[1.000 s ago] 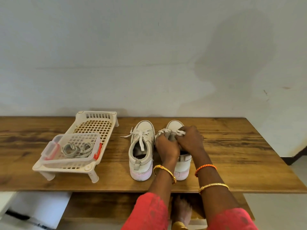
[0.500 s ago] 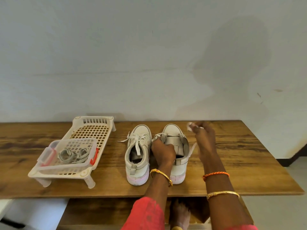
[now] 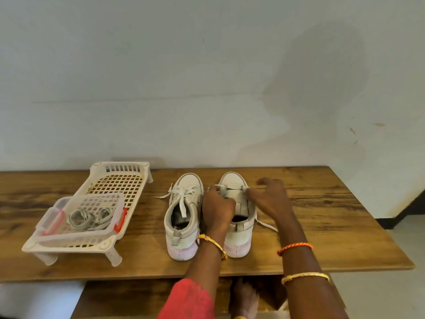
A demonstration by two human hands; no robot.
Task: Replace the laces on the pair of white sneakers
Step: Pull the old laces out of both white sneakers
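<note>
a: so, head view — how far along?

b: early. beside the basket (image 3: 96, 244), the near sneaker (image 3: 182, 217) is laced and tied; the far sneaker (image 3: 236, 217) is half unlaced, one lace end (image 3: 266, 224) trailing on the table (image 3: 333, 226). spare laces (image 3: 88, 218) wait in the basket's tub.

a: hands?

b: left hand (image 3: 218, 209) pinches lace at the far sneaker's eyelets; right hand (image 3: 269, 198) pinches the opposite side, other fingers spread.
</note>
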